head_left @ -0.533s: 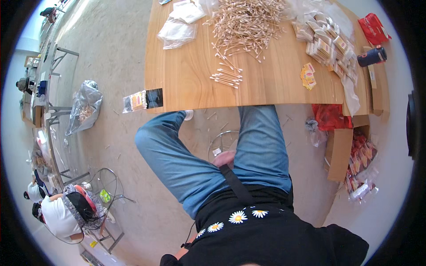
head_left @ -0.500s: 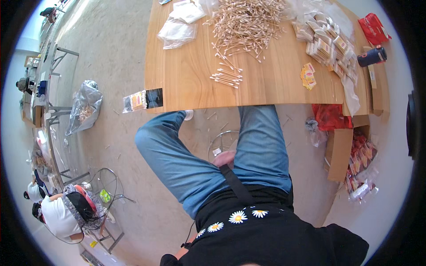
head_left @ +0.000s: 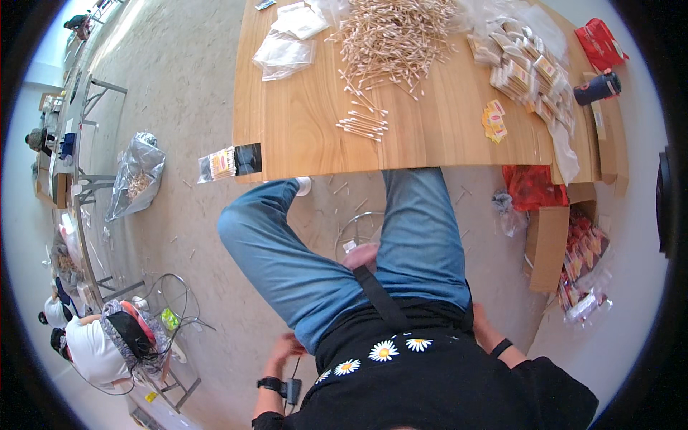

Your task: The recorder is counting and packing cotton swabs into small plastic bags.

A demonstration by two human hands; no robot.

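My left hand (head_left: 288, 345) is low beside my left hip, a dark band with a small grey box on its wrist. Its fingers are partly tucked against my jeans and too small to read. At my right hip is my right hand (head_left: 481, 319), wearing a black wristband, its fingers mostly hidden by my body. Neither hand touches the wooden table (head_left: 301, 136). On it a short row of cotton swabs (head_left: 363, 127) lies near the front edge, below a large heap of loose swabs (head_left: 398, 39). A filled swab packet (head_left: 222, 163) sticks out past the left front corner.
Clear plastic bags (head_left: 287, 54) lie at the table's left. To the right are stacked swab packets (head_left: 519, 75), yellow cards (head_left: 494, 122) and a dark bottle (head_left: 597, 89). An open cardboard box (head_left: 548, 247) stands at the floor's right. Another person (head_left: 100, 347) sits at far left.
Both hands have come into view at my hips; before, only a bit of the left arm showed. The things on the table lie as before, with a slight shift of the view.
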